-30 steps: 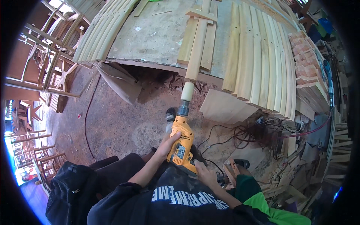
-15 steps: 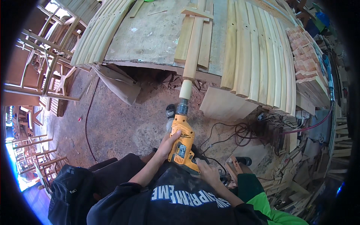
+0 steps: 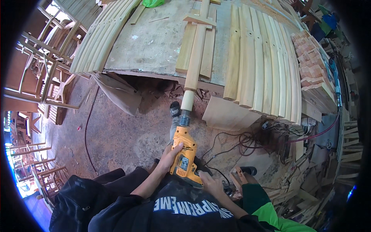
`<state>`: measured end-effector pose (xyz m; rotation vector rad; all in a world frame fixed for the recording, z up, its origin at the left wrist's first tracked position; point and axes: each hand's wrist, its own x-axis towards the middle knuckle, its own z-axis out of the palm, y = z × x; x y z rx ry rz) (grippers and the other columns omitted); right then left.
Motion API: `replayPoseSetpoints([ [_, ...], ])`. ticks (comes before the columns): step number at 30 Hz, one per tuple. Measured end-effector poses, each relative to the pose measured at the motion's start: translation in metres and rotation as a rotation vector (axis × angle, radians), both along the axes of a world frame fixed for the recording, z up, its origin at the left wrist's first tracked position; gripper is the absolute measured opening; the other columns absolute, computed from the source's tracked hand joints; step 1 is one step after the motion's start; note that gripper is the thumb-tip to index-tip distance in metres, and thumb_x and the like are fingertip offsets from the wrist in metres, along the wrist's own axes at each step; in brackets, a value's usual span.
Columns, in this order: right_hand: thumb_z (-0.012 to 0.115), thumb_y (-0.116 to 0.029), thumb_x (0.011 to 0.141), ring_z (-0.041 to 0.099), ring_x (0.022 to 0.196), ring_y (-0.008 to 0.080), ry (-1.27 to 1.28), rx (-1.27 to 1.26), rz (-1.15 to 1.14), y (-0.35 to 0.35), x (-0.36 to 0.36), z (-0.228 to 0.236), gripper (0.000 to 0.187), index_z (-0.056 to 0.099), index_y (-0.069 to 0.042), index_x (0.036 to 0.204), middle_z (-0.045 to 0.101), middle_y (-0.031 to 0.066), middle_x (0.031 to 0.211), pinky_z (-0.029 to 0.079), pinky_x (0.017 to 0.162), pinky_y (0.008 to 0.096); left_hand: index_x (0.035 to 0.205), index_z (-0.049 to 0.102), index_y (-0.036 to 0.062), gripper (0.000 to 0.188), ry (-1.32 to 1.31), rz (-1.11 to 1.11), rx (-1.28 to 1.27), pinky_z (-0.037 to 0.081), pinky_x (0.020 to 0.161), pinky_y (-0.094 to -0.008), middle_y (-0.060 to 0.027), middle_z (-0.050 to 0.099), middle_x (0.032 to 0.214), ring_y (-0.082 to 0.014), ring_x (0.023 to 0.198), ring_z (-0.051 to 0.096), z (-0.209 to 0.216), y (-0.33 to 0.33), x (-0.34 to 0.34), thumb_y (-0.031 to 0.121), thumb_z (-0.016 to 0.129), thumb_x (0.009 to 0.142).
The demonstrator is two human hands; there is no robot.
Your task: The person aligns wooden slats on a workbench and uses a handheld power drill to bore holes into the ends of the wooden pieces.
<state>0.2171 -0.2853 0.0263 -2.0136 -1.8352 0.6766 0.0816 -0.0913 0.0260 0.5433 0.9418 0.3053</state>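
Note:
A yellow corded power drill [image 3: 185, 154] points away from me, held low in front of my chest. My left hand [image 3: 170, 156] is wrapped round the side of its body, thumb on top. On the rear handle, my right hand [image 3: 210, 181] is closed with its fingers partly hidden. A pale cylindrical sleeve [image 3: 188, 101] sits in front of the drill's dark chuck [image 3: 184, 118]. That sleeve meets the near end of a long wooden piece [image 3: 197, 54], which lies on two boards [image 3: 188, 48] on the workbench. A small wooden crosspiece [image 3: 199, 20] lies across it.
Curved wooden slats line the bench [image 3: 135, 50] at left [image 3: 104, 38] and right [image 3: 259, 58]. Stacked wood blocks [image 3: 309, 58] stand farther right. Cables [image 3: 247, 143] coil on the floor near scrap wood [image 3: 297, 193]. Chair frames [image 3: 50, 73] stand at left.
The view has shifted a little, so the bench appears lower. Both hands keep hold of the drill, and its sleeve still meets the wooden piece.

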Motion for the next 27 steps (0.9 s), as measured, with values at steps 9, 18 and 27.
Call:
replayPoseSetpoints([
  [9, 0.065, -0.017, 0.072, 0.063, 0.059, 0.0233, -0.018, -0.003, 0.013, 0.004, 0.005, -0.015, 0.047, 0.051, -0.007, 0.115, 0.062, 0.0059, 0.092, 0.052, 0.054, 0.0323, 0.118, 0.049, -0.0017, 0.046, -0.008, 0.01, 0.027, 0.052, 0.078, -0.0306, -0.0105, 0.062, 0.101, -0.0195, 0.089, 0.063, -0.002, 0.009, 0.006, 0.034, 0.057, 0.091],
  [18, 0.073, -0.028, 0.071, 0.058, 0.098, 0.0406, 0.222, -0.219, -0.126, -0.002, 0.008, -0.021, 0.086, 0.027, -0.009, 0.142, 0.049, 0.0194, 0.129, 0.047, 0.08, 0.0484, 0.115, 0.054, 0.0009, 0.047, 0.007, -0.027, 0.028, 0.053, 0.078, -0.033, -0.0085, 0.063, 0.103, -0.0203, 0.09, 0.064, -0.025, 0.01, 0.019, 0.038, 0.063, 0.087],
  [27, 0.073, -0.039, 0.068, 0.063, 0.08, 0.0404, -0.043, 0.021, -0.031, 0.001, -0.004, -0.002, 0.078, 0.042, -0.009, 0.133, 0.064, 0.0224, 0.096, 0.052, 0.07, 0.0483, 0.114, 0.053, -0.0028, 0.053, 0.049, -0.018, 0.003, 0.055, 0.07, -0.0317, -0.01, 0.065, 0.096, -0.0198, 0.081, 0.066, -0.008, -0.001, 0.001, 0.043, 0.061, 0.087],
])
